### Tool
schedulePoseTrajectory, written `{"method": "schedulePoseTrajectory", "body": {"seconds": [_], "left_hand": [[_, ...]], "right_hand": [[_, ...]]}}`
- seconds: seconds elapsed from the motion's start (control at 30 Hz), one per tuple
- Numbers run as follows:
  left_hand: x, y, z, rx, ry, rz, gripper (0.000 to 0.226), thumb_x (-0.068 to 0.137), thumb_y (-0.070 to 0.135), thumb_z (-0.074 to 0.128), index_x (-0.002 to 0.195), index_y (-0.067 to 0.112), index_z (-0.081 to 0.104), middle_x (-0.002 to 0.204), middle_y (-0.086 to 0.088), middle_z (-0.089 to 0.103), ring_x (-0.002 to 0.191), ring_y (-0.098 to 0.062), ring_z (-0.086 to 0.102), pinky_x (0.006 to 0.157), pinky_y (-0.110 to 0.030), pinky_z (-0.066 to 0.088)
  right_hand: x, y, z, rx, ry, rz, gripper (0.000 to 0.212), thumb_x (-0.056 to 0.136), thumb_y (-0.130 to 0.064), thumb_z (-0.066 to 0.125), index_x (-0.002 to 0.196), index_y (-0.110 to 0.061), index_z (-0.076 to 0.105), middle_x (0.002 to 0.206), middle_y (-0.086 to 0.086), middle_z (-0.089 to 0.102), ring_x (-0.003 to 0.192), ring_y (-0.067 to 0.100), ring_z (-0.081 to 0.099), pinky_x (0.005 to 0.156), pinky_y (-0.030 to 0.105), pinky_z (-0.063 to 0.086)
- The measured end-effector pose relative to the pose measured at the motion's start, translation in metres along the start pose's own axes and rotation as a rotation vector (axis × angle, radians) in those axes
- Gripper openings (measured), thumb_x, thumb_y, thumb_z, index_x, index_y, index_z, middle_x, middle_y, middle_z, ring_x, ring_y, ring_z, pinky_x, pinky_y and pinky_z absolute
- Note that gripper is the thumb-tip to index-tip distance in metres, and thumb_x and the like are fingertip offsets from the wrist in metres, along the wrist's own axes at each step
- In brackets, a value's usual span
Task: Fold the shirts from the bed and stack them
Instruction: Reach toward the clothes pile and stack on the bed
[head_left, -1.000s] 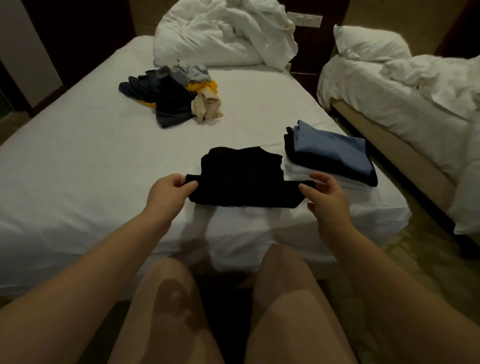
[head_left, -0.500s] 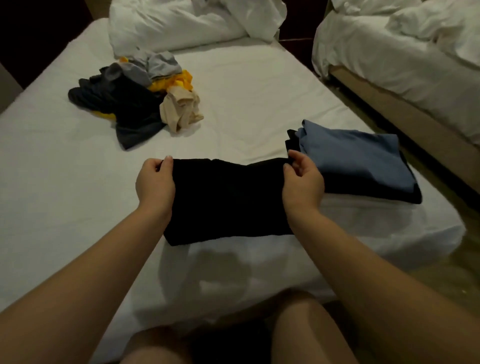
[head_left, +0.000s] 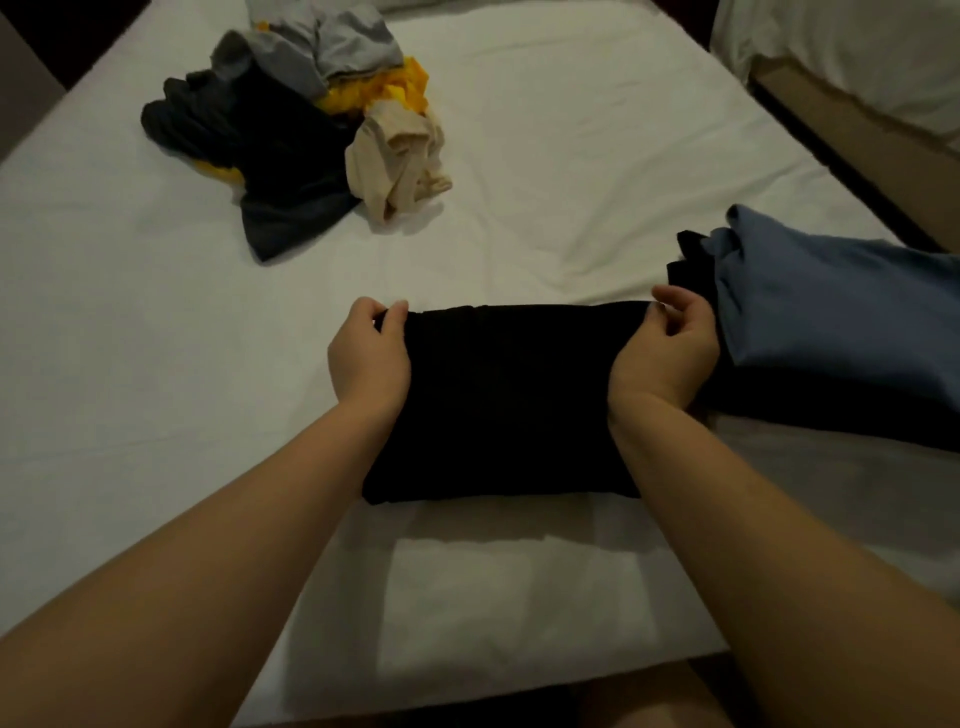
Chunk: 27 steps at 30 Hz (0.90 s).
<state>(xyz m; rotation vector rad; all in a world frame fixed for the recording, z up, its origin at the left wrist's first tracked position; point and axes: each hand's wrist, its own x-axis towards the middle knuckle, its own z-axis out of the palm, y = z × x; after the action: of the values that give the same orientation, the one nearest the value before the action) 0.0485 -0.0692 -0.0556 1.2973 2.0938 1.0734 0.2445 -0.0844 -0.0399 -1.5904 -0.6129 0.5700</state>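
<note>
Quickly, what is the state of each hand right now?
Left hand: pinches the far left corner of the black shirt.
Right hand: pinches its far right corner.

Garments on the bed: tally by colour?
Black: 2, black shirt, black stack layer
Blue: 1, blue shirt
Grey: 1, grey garment
Yellow: 1, yellow garment
Beige: 1, beige garment
Charcoal: 1, charcoal garment
Total: at least 7; more may be hidden.

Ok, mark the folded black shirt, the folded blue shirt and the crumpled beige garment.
folded black shirt (head_left: 509, 400): head view, middle
folded blue shirt (head_left: 841, 306): head view, top
crumpled beige garment (head_left: 395, 156): head view, middle
</note>
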Motion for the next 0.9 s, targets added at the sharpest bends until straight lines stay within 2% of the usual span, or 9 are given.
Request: {"method": "schedulePoseTrajectory", "body": {"seconds": [0.1, 0.2, 0.27, 0.33, 0.4, 0.47, 0.6, 0.8, 0.9], "left_hand": [[-0.003, 0.006, -0.010, -0.010, -0.099, -0.006, 0.030, 0.097, 0.039, 0.041, 0.096, 0.014, 0.056, 0.097, -0.002, 0.060, 0.088, -0.018, 0.053, 0.071, -0.025, 0.032], [-0.022, 0.015, -0.028, 0.113, -0.228, 0.018, 0.050, 0.095, 0.047, 0.041, 0.134, 0.015, 0.041, 0.136, -0.010, 0.043, 0.121, -0.028, 0.044, 0.094, -0.035, 0.035], [-0.049, 0.021, -0.034, 0.349, -0.163, 0.200, 0.066, 0.093, 0.050, 0.041, 0.147, 0.019, 0.019, 0.152, -0.010, 0.019, 0.137, -0.029, 0.024, 0.109, -0.041, 0.024], [-0.073, 0.029, -0.031, 0.486, -0.119, 0.425, 0.064, 0.094, 0.048, 0.036, 0.149, 0.025, 0.013, 0.157, -0.006, 0.009, 0.143, -0.024, 0.010, 0.114, -0.044, 0.013], [-0.083, 0.029, -0.018, 0.579, -0.206, 0.519, 0.056, 0.097, 0.045, 0.029, 0.149, 0.030, 0.014, 0.158, 0.000, 0.006, 0.145, -0.018, 0.002, 0.115, -0.045, 0.003], [-0.081, 0.021, -0.004, 0.650, -0.286, 0.508, 0.051, 0.098, 0.045, 0.026, 0.148, 0.035, 0.017, 0.158, 0.002, 0.008, 0.145, -0.016, -0.001, 0.115, -0.046, -0.002], [-0.072, 0.003, 0.010, 0.643, -0.304, 0.473, 0.050, 0.096, 0.047, 0.028, 0.145, 0.042, 0.022, 0.157, 0.004, 0.016, 0.145, -0.016, 0.005, 0.115, -0.048, 0.001], [-0.071, -0.007, 0.015, 0.581, -0.213, 0.409, 0.063, 0.082, 0.050, 0.016, 0.143, 0.042, 0.028, 0.156, 0.000, 0.018, 0.145, -0.023, 0.009, 0.112, -0.050, 0.012], [-0.073, -0.008, 0.015, 0.540, -0.192, 0.385, 0.059, 0.084, 0.049, 0.024, 0.142, 0.042, 0.031, 0.157, -0.003, 0.015, 0.144, -0.028, 0.008, 0.111, -0.051, 0.018]], "right_hand": [[-0.003, -0.005, -0.005, -0.047, -0.082, -0.019, 0.025, 0.097, -0.011, 0.047, 0.121, -0.011, 0.055, 0.104, -0.001, 0.055, 0.094, 0.009, 0.053, 0.070, 0.000, 0.038], [-0.020, -0.009, -0.019, -0.302, -0.234, -0.283, 0.048, 0.094, -0.017, 0.053, 0.139, -0.015, 0.039, 0.141, 0.004, 0.042, 0.131, 0.019, 0.037, 0.104, 0.021, 0.028], [-0.040, -0.011, -0.023, -0.610, -0.334, -0.546, 0.054, 0.092, -0.025, 0.051, 0.143, -0.020, 0.035, 0.151, 0.004, 0.031, 0.137, 0.025, 0.027, 0.112, 0.037, 0.019], [-0.057, -0.013, -0.021, -0.865, -0.498, -0.692, 0.052, 0.093, -0.034, 0.042, 0.145, -0.029, 0.032, 0.155, -0.001, 0.024, 0.142, 0.023, 0.018, 0.114, 0.046, 0.010], [-0.060, -0.006, -0.017, -1.069, -0.670, -0.648, 0.050, 0.099, -0.041, 0.029, 0.147, -0.036, 0.019, 0.158, -0.008, 0.012, 0.145, 0.018, 0.004, 0.115, 0.046, -0.001], [-0.050, 0.007, -0.019, -1.205, -0.724, -0.561, 0.052, 0.098, -0.050, 0.020, 0.148, -0.039, 0.010, 0.159, -0.009, 0.004, 0.146, 0.018, -0.001, 0.115, 0.047, -0.003], [-0.036, 0.026, -0.025, -1.280, -0.684, -0.486, 0.058, 0.095, -0.059, 0.015, 0.148, -0.042, -0.001, 0.159, -0.008, -0.001, 0.146, 0.022, -0.005, 0.115, 0.048, -0.003], [-0.036, 0.032, -0.020, -1.254, -0.643, -0.463, 0.060, 0.094, -0.059, 0.016, 0.148, -0.040, -0.001, 0.159, -0.007, 0.000, 0.146, 0.020, -0.004, 0.114, 0.049, -0.002], [-0.037, 0.033, -0.020, -1.251, -0.623, -0.473, 0.060, 0.094, -0.059, 0.016, 0.148, -0.040, 0.000, 0.159, -0.008, 0.001, 0.146, 0.020, -0.004, 0.114, 0.049, -0.002]]}}
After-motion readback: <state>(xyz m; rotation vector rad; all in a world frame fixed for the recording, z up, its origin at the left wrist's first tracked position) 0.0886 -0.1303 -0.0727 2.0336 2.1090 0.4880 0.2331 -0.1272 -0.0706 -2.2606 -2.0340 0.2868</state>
